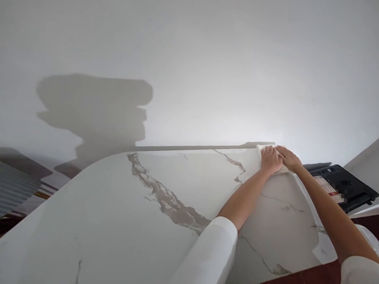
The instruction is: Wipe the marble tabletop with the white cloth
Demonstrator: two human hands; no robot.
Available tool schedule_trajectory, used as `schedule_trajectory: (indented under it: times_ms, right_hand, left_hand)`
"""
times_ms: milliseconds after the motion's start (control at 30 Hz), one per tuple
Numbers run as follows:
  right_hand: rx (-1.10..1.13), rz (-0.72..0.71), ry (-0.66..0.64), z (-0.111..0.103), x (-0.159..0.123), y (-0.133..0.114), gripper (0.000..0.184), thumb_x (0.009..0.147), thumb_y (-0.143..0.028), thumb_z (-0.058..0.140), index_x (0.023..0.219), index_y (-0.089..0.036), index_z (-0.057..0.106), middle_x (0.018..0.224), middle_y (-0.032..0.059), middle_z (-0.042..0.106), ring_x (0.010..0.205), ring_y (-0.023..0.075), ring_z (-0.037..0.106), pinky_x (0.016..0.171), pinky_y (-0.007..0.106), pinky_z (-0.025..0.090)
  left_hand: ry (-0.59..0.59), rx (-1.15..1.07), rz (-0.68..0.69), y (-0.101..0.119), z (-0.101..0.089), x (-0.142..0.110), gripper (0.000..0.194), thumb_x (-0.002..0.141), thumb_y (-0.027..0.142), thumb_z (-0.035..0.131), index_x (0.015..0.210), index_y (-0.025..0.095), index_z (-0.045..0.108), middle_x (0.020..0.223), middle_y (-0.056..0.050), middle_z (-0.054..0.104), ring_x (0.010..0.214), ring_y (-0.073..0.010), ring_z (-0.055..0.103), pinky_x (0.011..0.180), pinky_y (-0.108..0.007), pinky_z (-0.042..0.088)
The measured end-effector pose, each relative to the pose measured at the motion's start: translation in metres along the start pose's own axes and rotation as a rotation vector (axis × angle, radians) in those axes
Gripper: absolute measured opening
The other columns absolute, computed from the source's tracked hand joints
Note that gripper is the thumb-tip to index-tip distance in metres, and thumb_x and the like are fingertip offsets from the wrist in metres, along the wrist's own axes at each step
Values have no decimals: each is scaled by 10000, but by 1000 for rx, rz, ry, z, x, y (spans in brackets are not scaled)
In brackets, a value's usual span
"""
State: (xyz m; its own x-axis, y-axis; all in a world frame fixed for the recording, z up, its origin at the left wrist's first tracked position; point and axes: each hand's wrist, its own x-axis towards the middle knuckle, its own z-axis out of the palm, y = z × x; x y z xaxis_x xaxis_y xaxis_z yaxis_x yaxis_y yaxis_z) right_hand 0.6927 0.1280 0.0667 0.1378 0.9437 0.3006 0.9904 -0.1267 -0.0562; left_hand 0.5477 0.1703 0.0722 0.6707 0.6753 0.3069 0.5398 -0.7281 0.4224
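White cloth (pixel 259 150), at far-right corner of table (pixel 112 205): pressed under left hand (pixel 271 160) and right hand (pixel 289 159), grips open; sliding calls for steady pressure.

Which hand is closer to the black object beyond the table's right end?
Right. The right hand presses the white cloth on the side toward the black object; the left hand is beside it, farther left on the cloth.
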Motion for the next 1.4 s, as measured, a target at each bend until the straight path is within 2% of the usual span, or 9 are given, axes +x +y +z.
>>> schedule_trajectory:
  times_ms: [200, 367, 567, 700, 867, 967, 1100, 1233, 1400]
  right_hand:
    - [-42, 8, 27, 3, 3, -7, 499, 937, -297, 262, 1377, -162, 455, 1430, 85, 459, 1328, 223, 395, 1076, 418, 351]
    - [-89, 49, 9, 3, 5, -36, 499, 945, -276, 258, 1392, -136, 431, 1450, 90, 431, 1339, 234, 372, 1071, 414, 334]
    - [-80, 80, -11, 7, 21, -106, 499, 941, -251, 280, 1400, -112, 416, 1464, 104, 409, 1343, 245, 355, 1070, 396, 312]
    - [-21, 80, -58, 5, 33, -154, 507, 932, -252, 291, 1411, -129, 405, 1471, 87, 399, 1344, 220, 358, 1071, 362, 307]
    - [42, 46, -202, 0, 43, -206, 567, 891, -462, 409, 1421, -262, 396, 1487, 7, 375, 1273, 260, 457, 1023, 400, 369]
    - [40, -49, -193, 7, 49, -251, 578, 910, -473, 377, 1430, -219, 381, 1502, 37, 348, 1310, 254, 408, 1036, 389, 348]
    - [24, -179, -126, 25, 62, -334, 583, 942, -382, 328, 1430, -63, 355, 1502, 147, 326, 1388, 251, 266, 1102, 358, 229]
    - [50, -262, -116, 40, 81, -425, 589, 949, -369, 299, 1423, -24, 347, 1502, 176, 315, 1389, 271, 252, 1106, 369, 198]
    - [88, -343, -77, 55, 101, -522, 568, 951, -314, 257, 1415, 2, 345, 1492, 191, 326, 1378, 275, 264, 1094, 380, 202]
  left_hand:
    - [11, 39, 30, -6, 0, 2, 508, 935, 289, 267, 1387, 84, 377, 1493, -111, 344, 1388, -245, 262, 1150, -420, 194]
    - [-8, 54, 27, -22, -11, -7, 515, 930, 280, 276, 1403, 93, 357, 1501, -112, 327, 1395, -250, 248, 1150, -424, 186]
    - [-48, 79, 26, -74, -43, -24, 511, 922, 277, 282, 1411, 149, 354, 1511, -84, 319, 1398, -244, 243, 1146, -434, 190]
    - [-76, 133, 17, -112, -70, -40, 527, 915, 272, 281, 1421, 132, 331, 1519, -99, 299, 1401, -247, 238, 1148, -434, 180]
    - [-172, 238, 56, -168, -113, -70, 574, 917, 284, 275, 1450, 74, 244, 1540, -126, 236, 1417, -239, 203, 1148, -391, 177]
    - [-223, 283, 69, -208, -144, -93, 603, 929, 314, 260, 1455, 28, 194, 1550, -154, 180, 1429, -246, 163, 1152, -363, 158]
    - [-255, 322, 8, -267, -189, -124, 595, 921, 310, 285, 1434, 13, 234, 1539, -172, 206, 1425, -241, 182, 1148, -337, 175]
    - [-208, 342, -123, -327, -234, -156, 524, 879, 249, 337, 1360, 44, 366, 1483, -175, 341, 1380, -238, 305, 1108, -339, 270]
    - [-82, 367, -242, -398, -273, -203, 496, 883, 192, 260, 1348, 61, 373, 1457, -180, 380, 1362, -240, 335, 1092, -393, 300]
